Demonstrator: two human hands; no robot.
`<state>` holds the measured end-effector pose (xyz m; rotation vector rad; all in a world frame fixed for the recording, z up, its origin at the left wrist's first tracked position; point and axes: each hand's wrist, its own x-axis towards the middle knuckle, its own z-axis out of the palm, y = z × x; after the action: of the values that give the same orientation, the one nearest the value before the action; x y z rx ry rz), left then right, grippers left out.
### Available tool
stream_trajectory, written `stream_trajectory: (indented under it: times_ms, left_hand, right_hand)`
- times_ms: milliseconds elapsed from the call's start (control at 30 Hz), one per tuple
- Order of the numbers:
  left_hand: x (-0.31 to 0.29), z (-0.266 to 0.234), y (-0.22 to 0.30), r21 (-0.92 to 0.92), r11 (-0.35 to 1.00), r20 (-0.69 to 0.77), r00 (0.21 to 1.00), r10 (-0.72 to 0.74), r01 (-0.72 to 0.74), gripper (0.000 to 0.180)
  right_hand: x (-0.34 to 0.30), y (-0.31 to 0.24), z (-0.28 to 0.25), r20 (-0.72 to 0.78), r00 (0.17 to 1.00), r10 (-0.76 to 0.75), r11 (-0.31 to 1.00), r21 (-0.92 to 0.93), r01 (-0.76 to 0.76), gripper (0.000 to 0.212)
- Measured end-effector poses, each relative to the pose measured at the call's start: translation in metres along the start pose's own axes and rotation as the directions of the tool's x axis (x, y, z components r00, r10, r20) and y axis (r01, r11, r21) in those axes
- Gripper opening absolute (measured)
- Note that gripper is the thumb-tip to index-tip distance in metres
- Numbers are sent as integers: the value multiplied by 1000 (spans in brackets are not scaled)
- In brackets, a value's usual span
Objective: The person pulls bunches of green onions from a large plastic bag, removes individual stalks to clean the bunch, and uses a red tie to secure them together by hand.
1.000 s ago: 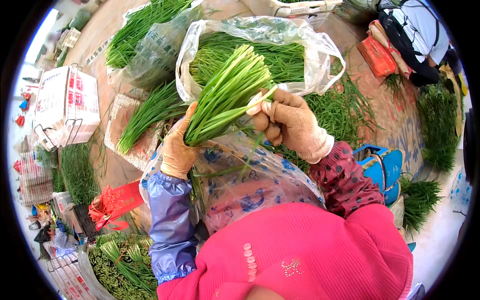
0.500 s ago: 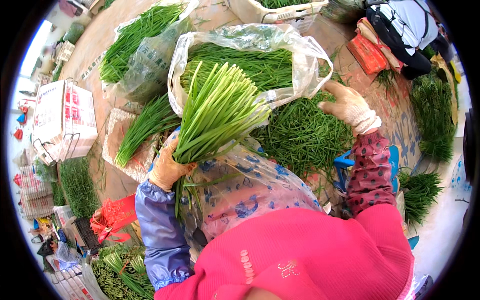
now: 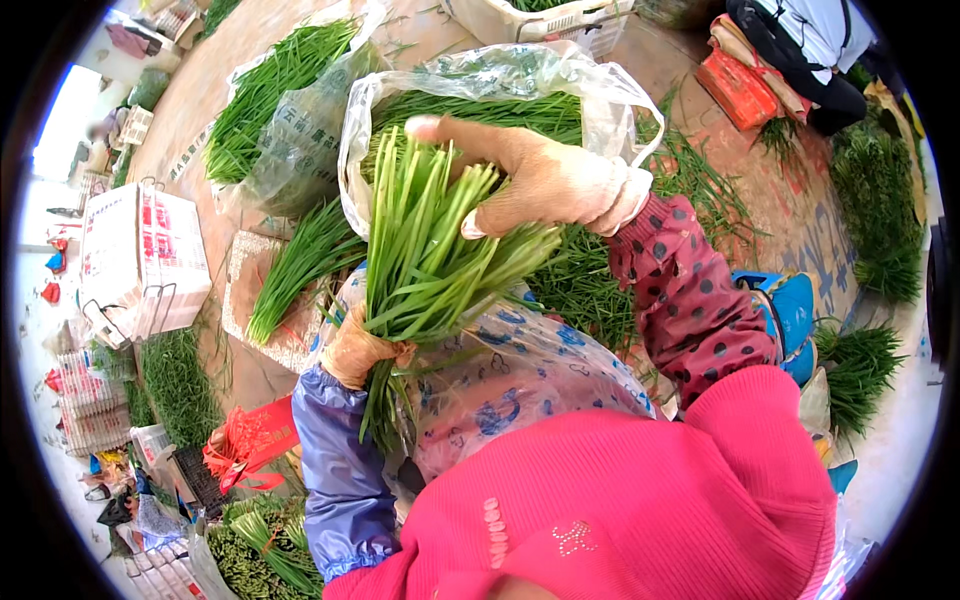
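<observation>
My gloved left hand (image 3: 358,350) is closed around the lower part of a thick bunch of long green garlic chives (image 3: 425,270). Pale cut ends point up and away from me, and loose blades hang below the fist. Over the upper right of the bunch is my right hand (image 3: 550,180), in a worn glove with bare fingertips. Its thumb and forefinger are spread apart at the stalk ends; whether they touch them I cannot tell. Just beyond, a clear plastic bag (image 3: 620,85) stands open with more chives (image 3: 530,112) inside.
A second bag of chives (image 3: 260,120) lies at far left. Near it, a loose bundle (image 3: 290,270) rests on a speckled board (image 3: 240,285). Left of that stands a white box (image 3: 125,260). Scattered greens (image 3: 590,290) cover the floor at right. A person (image 3: 815,50) is at upper right.
My right hand has come left from beside the bag to the top of the bunch. The left hand still grips the chives, now held a little more upright.
</observation>
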<state>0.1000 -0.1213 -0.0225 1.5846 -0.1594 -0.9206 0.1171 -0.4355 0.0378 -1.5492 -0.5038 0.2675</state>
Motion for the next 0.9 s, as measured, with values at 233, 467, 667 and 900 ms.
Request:
stream_trajectory:
  times_ms: [233,467,667,900]
  left_hand:
    - [12,1,1,58,989,204,968,-145,136,46]
    - [3,-6,-4,174,983,213,972,-93,56,27]
    - [8,-24,-27,435,885,275,960,46,-167,4]
    - [7,-32,-42,28,986,295,944,151,-166,27]
  right_hand:
    - [9,4,-9,-475,880,10,999,35,8,29]
    - [-39,-18,-84,-679,733,-35,994,-97,-43,21]
    - [-57,-21,-11,-332,927,176,922,-274,-273,40]
    - [-38,-4,-13,-569,791,-227,879,-469,-85,22]
